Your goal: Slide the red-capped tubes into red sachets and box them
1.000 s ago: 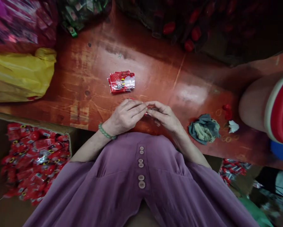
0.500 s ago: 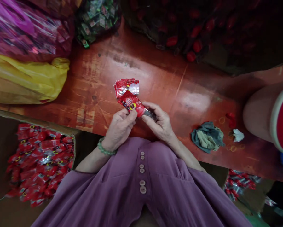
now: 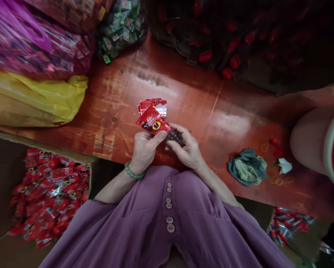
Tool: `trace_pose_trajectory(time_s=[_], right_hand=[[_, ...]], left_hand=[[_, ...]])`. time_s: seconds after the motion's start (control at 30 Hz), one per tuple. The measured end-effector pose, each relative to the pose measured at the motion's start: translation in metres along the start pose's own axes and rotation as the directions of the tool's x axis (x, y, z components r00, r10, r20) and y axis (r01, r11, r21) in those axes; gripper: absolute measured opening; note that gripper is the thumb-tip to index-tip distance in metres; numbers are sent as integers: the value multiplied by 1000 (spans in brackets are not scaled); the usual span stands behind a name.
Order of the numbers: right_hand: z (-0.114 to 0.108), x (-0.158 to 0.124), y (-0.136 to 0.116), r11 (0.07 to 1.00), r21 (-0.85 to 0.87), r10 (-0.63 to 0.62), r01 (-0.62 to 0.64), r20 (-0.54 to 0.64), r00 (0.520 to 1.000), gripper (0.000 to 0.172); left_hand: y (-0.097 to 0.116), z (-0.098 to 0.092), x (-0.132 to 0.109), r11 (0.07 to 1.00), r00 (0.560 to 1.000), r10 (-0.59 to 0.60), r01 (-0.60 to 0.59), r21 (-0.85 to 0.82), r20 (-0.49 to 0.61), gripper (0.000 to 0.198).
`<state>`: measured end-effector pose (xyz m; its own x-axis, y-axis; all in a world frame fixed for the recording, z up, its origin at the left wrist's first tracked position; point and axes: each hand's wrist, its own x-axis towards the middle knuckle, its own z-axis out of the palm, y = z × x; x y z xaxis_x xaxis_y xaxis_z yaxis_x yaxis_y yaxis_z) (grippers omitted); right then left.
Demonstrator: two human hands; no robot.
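Over the table's near edge, both hands meet at a red printed packet (image 3: 153, 121) with a yellow round mark. My left hand (image 3: 145, 147), wearing a green bead bracelet (image 3: 133, 173), pinches the packet with the thumb on top. My right hand (image 3: 188, 147) closes around a see-through container of dark little balls (image 3: 174, 137) at the packet's right end. Whether the container sits inside the packet or just against it, I cannot tell. Right behind lies a small stack of flat red wrappers (image 3: 160, 106), partly covered by the packet.
An open carton (image 3: 93, 178) of red packed items stands low at left. Bulging bags, one a yellow bag (image 3: 52, 100), line the left back. Dark red-capped tubes (image 3: 205, 56) fill the back right. At right are a crumpled cloth (image 3: 247, 167) and a pale bucket (image 3: 309, 137).
The packet has turned a little in my hands and tilts less. More of the dark balls shows between my hands. The whole view has shifted slightly.
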<state>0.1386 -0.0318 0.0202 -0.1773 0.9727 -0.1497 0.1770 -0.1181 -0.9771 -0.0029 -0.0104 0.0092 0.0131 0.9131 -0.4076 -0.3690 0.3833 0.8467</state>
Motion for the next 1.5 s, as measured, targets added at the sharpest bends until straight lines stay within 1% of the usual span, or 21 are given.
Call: trace_pose_trajectory(time_s=[0.07, 0.17, 0.2, 0.27, 0.37, 0.43, 0.5, 0.6, 0.7, 0.77, 0.83, 0.9, 0.97, 1.0, 1.07, 1.13, 1.17, 1.27, 1.33, 1.43, 1.5], right_hand=[[1, 3, 2, 999, 36, -12, 11, 5, 1000, 39], [1, 7, 4, 998, 4, -62, 62, -48, 997, 34], [1, 8, 5, 998, 40, -41, 43, -54, 998, 34], [3, 10, 7, 974, 217, 64, -62, -2, 998, 35], [7, 14, 6, 853, 475, 181, -218, 123, 976, 40], [11, 17, 5, 801, 548, 205, -239, 124, 971, 42], [14, 19, 4, 776, 588, 204, -228, 107, 973, 44], [15, 22, 7, 756, 617, 170, -221, 141, 975, 47], [12, 21, 12, 806, 573, 76, -146, 144, 987, 41], [9, 19, 13, 878, 478, -20, -20, 80, 997, 34], [7, 16, 13, 944, 310, -112, 109, -10, 994, 29], [6, 14, 13, 970, 166, -162, 178, -104, 981, 25], [6, 14, 14, 965, 210, -127, 157, -149, 981, 24], [7, 14, 14, 949, 295, -77, 113, -131, 988, 27], [7, 16, 15, 883, 468, 25, -12, -21, 999, 34], [8, 18, 14, 834, 544, 78, -91, 47, 996, 37], [8, 19, 13, 833, 546, 85, -90, 35, 996, 37], [9, 20, 12, 892, 452, 42, 4, -93, 995, 33], [10, 19, 12, 949, 303, -39, 88, -163, 986, 27], [11, 19, 13, 979, 81, -168, 189, -214, 962, 25], [10, 20, 13, 973, 19, -219, 229, -219, 951, 26]], left_hand=[[5, -1, 1, 999, 999, 48, -48, -11, 18, 37], [8, -2, 2, 997, 996, 72, -71, -27, 44, 36], [7, -3, 2, 997, 996, 70, -68, -29, 62, 36], [5, -4, 4, 998, 992, 62, -60, -19, 111, 39], [2, -6, 6, 997, 983, 58, -66, 42, 172, 36], [3, -6, 7, 994, 980, 78, -90, 56, 185, 31], [6, -6, 8, 993, 977, 105, -112, 24, 185, 28], [12, -7, 13, 993, 977, 119, -120, -4, 178, 24], [16, -6, 17, 989, 977, 147, -149, 2, 155, 21], [17, -1, 17, 987, 981, 157, -154, -33, 110, 21], [17, 7, 15, 983, 987, 154, -149, -104, 43, 20], [16, 15, 13, 977, 990, 139, -135, -166, 12, 20], [16, 19, 14, 980, 993, 109, -101, -169, 38, 25], [17, 19, 15, 986, 995, 84, -75, -146, 60, 28], [19, 16, 17, 995, 994, 39, -30, -96, 100, 33], [20, 12, 18, 996, 993, 28, -16, -93, 119, 38], [21, 10, 18, 994, 992, 40, -27, -107, 117, 39], [18, 6, 19, 989, 993, 73, -60, -132, 95, 36], [15, 4, 20, 990, 994, 63, -50, -135, 89, 31], [12, 2, 23, 990, 994, 31, -16, -140, 100, 29], [12, 1, 25, 991, 997, 30, -20, -129, 78, 29]])
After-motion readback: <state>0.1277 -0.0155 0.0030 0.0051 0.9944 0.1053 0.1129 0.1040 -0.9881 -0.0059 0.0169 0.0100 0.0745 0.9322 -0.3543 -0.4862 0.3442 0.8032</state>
